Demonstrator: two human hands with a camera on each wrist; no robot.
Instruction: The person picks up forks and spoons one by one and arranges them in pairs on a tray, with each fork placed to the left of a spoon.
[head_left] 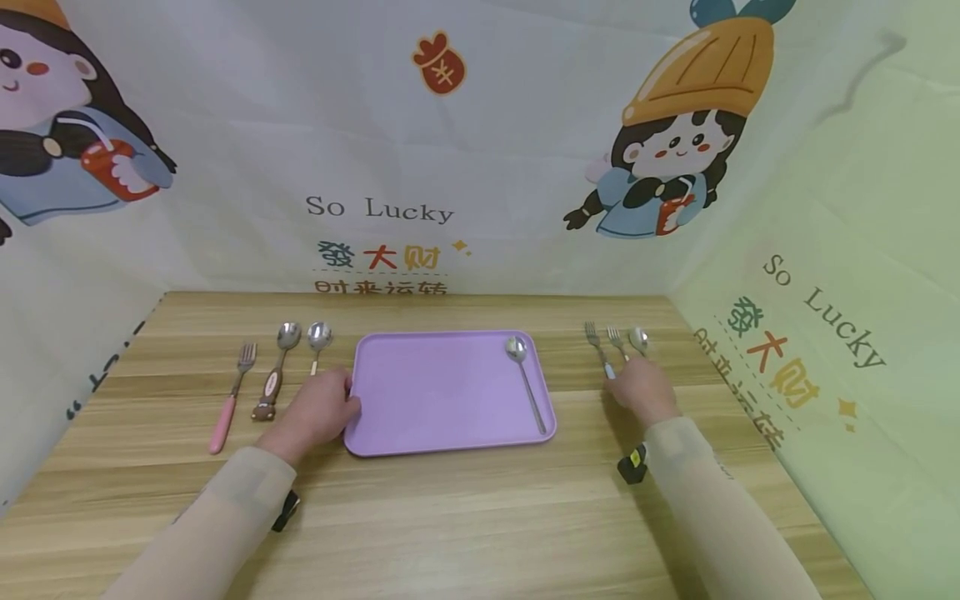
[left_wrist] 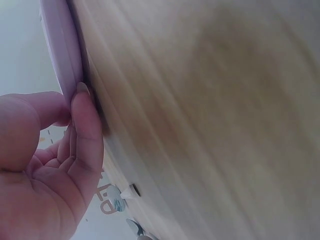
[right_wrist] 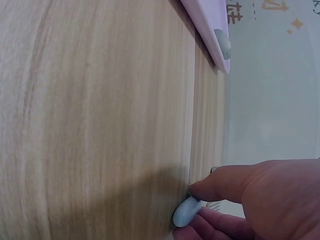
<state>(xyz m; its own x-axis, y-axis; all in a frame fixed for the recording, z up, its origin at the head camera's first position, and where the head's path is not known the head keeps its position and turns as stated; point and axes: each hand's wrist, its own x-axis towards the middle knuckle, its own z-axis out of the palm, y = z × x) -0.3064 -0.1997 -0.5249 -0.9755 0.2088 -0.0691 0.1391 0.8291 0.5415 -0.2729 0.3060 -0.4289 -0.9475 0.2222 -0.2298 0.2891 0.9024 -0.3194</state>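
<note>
At the left end of a purple tray [head_left: 442, 392], my left hand [head_left: 318, 408] pinches the rim between thumb and fingers; the left wrist view shows the tray's edge [left_wrist: 62, 45] in that pinch. A long-handled spoon [head_left: 528, 387] lies along the tray's right side. My right hand [head_left: 645, 390] is down at the table to the right, pinching a fork [head_left: 594, 337] by its light blue handle [right_wrist: 186, 212]. Just beyond that hand lie a second fork [head_left: 615, 336] and a spoon [head_left: 638, 338], their handles mostly hidden by it.
Left of the tray, a pink-handled fork [head_left: 225, 412], a spoon with a brown bear handle [head_left: 272, 387] and another spoon [head_left: 318, 336] lie on the wooden table [head_left: 450, 517]. The last one's handle is partly behind my left hand. Printed cloth [head_left: 510, 167] hangs around the back and sides.
</note>
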